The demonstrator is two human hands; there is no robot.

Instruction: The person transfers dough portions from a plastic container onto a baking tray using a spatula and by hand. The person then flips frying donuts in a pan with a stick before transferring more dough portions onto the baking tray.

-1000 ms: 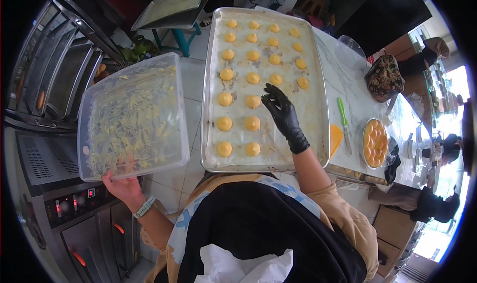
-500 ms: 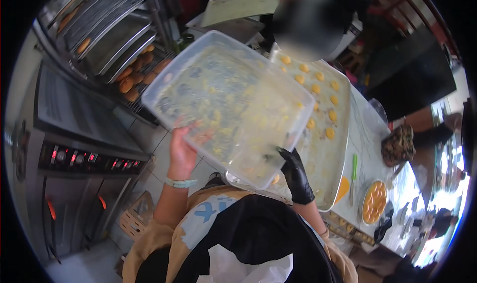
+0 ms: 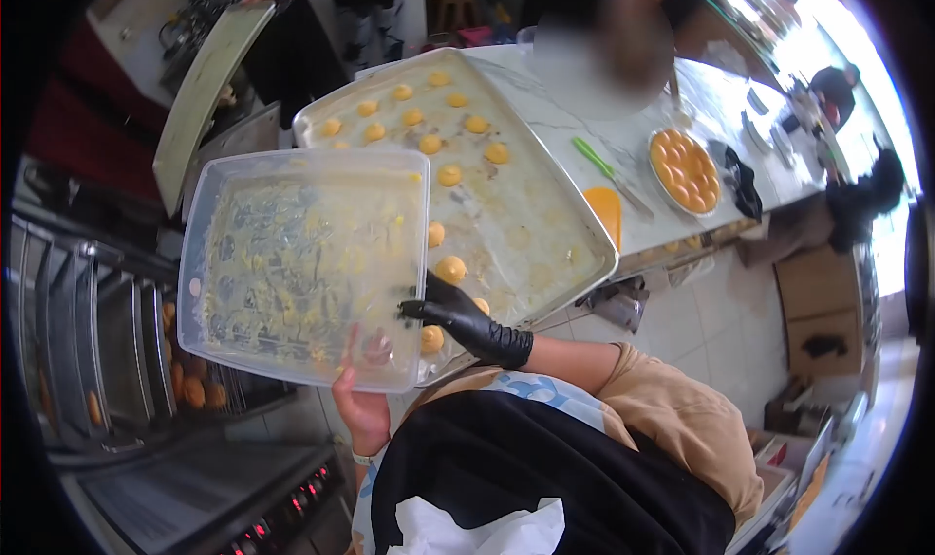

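Note:
A translucent plastic container (image 3: 292, 263), smeared inside with yellow bits, is held by my left hand (image 3: 362, 409) at its lower edge, the fingers under it and partly seen through the plastic. My right hand (image 3: 453, 316), in a black glove, grips the container's right side. Beneath and beyond it lies a large metal tray (image 3: 526, 224) lined with paper, bearing several piped yellow dough mounds (image 3: 449, 270). The container hides the tray's left part and some of the mounds.
On the marble table (image 3: 545, 97) lie a green-handled spatula (image 3: 594, 156), an orange scraper (image 3: 604, 211) and a round pan of glossy buns (image 3: 685, 170). A person (image 3: 282, 39) holds another tray (image 3: 206, 97) at upper left. A metal rack (image 3: 117, 331) stands left, above an oven.
Compared with one second ago, my gloved right hand has left the mounds and taken the container's right side. The container now overlaps the dough tray. The whole view has turned.

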